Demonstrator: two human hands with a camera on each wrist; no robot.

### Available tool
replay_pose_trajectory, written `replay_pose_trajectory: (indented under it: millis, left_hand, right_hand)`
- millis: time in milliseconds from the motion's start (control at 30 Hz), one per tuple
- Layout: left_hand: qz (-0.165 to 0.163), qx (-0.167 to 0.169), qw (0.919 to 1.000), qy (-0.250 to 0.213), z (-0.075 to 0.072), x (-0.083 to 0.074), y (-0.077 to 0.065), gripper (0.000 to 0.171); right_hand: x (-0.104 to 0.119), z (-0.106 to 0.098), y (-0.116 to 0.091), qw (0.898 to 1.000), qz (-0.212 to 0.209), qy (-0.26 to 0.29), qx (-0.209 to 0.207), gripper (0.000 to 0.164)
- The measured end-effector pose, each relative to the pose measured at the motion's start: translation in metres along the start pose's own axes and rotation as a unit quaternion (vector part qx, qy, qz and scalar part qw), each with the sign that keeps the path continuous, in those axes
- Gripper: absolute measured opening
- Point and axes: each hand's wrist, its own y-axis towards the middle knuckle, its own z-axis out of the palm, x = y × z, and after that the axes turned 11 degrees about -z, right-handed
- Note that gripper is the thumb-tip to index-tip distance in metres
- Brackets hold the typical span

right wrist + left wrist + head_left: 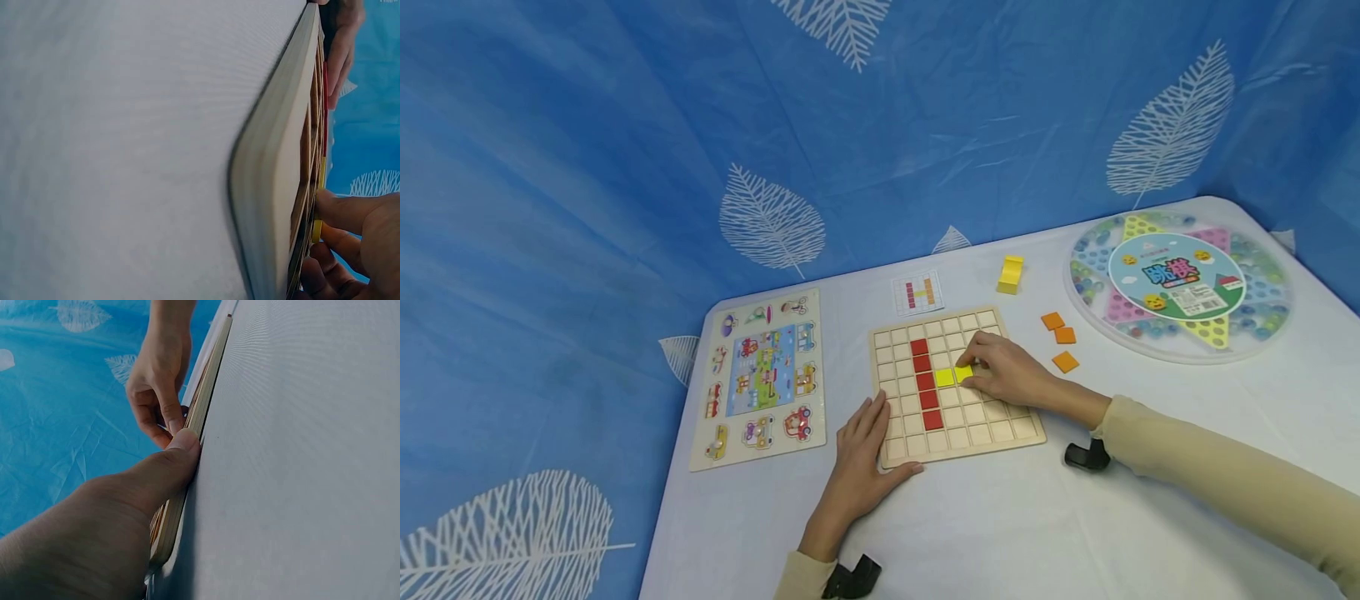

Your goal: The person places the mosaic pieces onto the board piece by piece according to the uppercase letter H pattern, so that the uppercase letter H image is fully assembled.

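A wooden grid board [980, 435] lies flat on the white table. A column of several red square tiles [926, 382] fills part of it, with a yellow tile [944, 378] to the right of the column. Just right of that, my right hand [1009, 372] pinches a second yellow tile [962, 374] between thumb and fingers at the grid; the right wrist view shows this tile [317, 231] at the board's surface. My left hand [859, 467] rests at the near left corner, fingers along the left edge and thumb [181, 447] against the front edge.
A small pattern card [917, 293] lies behind the board, with a yellow block [1011, 275] to its right. Three orange tiles [1065, 362] lie right of the board. A picture puzzle [811, 417] is at left, and a round marble game [1176, 275] at far right.
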Motion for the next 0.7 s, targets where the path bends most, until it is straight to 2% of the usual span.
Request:
replay_pose_trajectory:
  millis: [700]
  left_hand:
    - [0.004, -0.001, 1.0000, -0.003, 0.0002, -0.0001, -0.0005, 0.099]
  right_hand:
    - [0.0008, 0.0004, -0.0008, 1.000, 0.003, 0.010, 0.002, 0.022]
